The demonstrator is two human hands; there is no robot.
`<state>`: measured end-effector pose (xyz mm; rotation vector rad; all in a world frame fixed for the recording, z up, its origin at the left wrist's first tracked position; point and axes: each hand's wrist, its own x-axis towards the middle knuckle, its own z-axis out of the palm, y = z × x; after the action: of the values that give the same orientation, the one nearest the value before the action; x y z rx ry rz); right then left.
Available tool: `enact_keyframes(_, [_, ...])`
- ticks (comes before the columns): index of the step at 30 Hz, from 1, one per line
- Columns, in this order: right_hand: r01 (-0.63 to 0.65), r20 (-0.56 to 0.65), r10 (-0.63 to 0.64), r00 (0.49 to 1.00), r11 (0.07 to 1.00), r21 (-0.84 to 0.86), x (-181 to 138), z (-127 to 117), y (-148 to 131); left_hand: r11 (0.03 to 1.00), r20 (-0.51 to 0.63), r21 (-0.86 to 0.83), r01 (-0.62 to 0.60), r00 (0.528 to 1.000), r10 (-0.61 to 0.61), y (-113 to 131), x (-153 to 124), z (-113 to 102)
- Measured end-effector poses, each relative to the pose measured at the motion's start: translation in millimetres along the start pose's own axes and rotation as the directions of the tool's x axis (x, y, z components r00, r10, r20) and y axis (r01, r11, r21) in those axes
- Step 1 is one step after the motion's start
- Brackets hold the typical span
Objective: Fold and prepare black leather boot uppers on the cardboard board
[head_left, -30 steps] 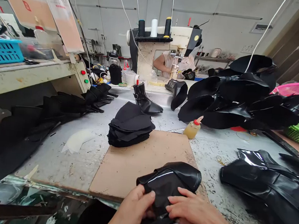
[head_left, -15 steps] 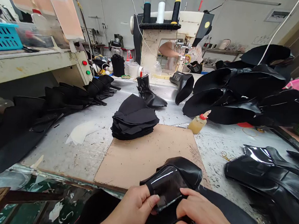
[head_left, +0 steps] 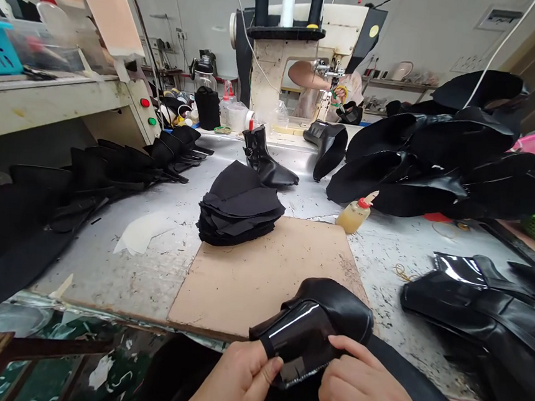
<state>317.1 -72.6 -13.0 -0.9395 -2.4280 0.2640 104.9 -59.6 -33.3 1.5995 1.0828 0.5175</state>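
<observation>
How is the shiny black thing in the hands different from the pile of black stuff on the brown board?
The shiny piece is glossy and catches the light; the pile looks dull. The shiny piece is one curved piece, held by the left hand and right hand; the pile is many flat layers stacked, with no hand on it, at the far corner of the brown board. Both are black.

Left hand (head_left: 237,382): pinches the near edge of the glossy black leather boot upper (head_left: 317,326).
Right hand (head_left: 366,390): fingers press on the same upper.
Brown cardboard mat (head_left: 261,268): under the upper, on the grey desk (head_left: 148,277).
Stack of black fabric pieces (head_left: 238,213): on the mat's far left corner.
Yellow glue bottle (head_left: 354,214): just beyond the mat's far right corner.
</observation>
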Motion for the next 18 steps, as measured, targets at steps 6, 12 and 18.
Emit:
enact_keyframes(6, [0.020, -0.212, -0.016, 0.977, 1.000, 0.019, -5, 18, 1, 0.998, -0.002, -0.033, -0.050, 0.999, 0.050, 1, 1, 1])
enact_keyframes(12, [0.027, -0.186, -0.023, 0.982, 0.999, 0.022, -7, 27, 1, 1.000, -0.024, -0.026, -0.015, 1.000, 0.015, 5, 2, 1])
enact_keyframes(18, [0.020, -0.070, -0.012, 0.997, 0.994, 0.105, -14, 18, 5, 0.999, -0.105, -0.028, 0.042, 0.993, -0.045, 3, 1, 2])
